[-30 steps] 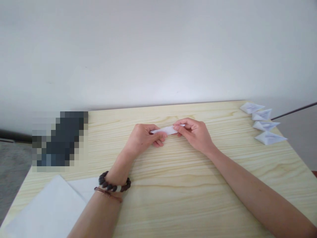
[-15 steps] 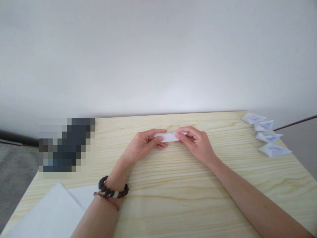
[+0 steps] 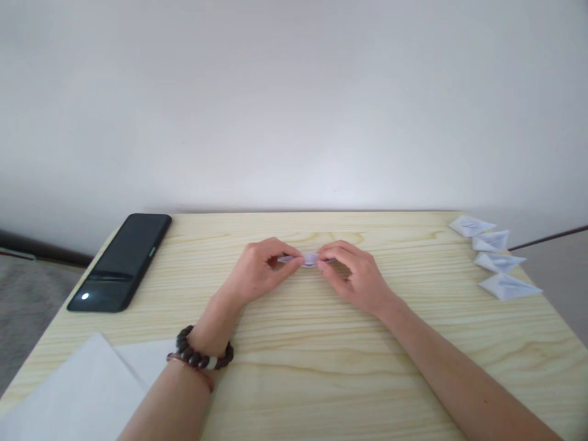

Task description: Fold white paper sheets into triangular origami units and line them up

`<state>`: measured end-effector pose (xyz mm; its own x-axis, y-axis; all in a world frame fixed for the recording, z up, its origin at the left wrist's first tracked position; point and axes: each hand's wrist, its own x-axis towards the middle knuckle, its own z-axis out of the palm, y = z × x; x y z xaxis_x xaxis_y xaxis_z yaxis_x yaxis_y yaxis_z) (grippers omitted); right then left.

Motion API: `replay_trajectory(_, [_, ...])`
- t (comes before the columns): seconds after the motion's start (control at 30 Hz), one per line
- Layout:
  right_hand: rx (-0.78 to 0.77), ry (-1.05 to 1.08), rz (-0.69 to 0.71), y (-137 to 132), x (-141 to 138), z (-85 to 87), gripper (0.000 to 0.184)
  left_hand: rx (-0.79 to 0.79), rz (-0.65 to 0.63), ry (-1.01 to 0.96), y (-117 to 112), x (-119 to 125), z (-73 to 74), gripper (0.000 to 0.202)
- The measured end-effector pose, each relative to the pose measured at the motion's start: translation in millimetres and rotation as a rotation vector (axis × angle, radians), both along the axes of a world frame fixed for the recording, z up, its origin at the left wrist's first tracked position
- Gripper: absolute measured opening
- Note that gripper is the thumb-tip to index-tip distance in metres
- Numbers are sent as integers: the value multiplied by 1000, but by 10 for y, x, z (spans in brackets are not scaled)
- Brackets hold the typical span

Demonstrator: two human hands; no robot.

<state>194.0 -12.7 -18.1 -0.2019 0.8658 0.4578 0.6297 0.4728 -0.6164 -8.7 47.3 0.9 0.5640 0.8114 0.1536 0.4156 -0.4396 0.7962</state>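
A small folded white paper piece, narrow and pointed at both ends, lies between my two hands over the middle of the table. My left hand pinches its left part between thumb and fingers. From the other side, my right hand pinches its right part, thumb in front. Fingers cover much of the paper, so its full shape is partly hidden. Dark beads and a thin reddish band circle my left wrist.
Several folded paper boats stand in a column along the right edge of the wooden table. A black phone lies at the far left. White paper sheets rest at the near left. A pale wall rises behind.
The paper piece has been tipped, showing a narrower side with a slight bulge in its middle. Both thumbs have moved closer together. My view has shifted slightly.
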Motion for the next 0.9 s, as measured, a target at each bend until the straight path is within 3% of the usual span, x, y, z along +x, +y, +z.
replay_trajectory(0.2, [8, 1, -22, -6, -23, -13, 9, -12, -84, 64, -22, 60, 14, 18])
replay_trajectory(0.37, [26, -31, -42, -22, -42, -10, 13, 119, -140, 147, -51, 91, 25, 20])
replay_trajectory(0.6, [17, -96, -37, -26, -55, 12, 16, 197, -25, 315, -127, 189, 52, 19])
replay_trajectory(0.9, [30, -253, -123, -29, -104, -6, 13, 139, 27, 424, -155, 223, 134, 16])
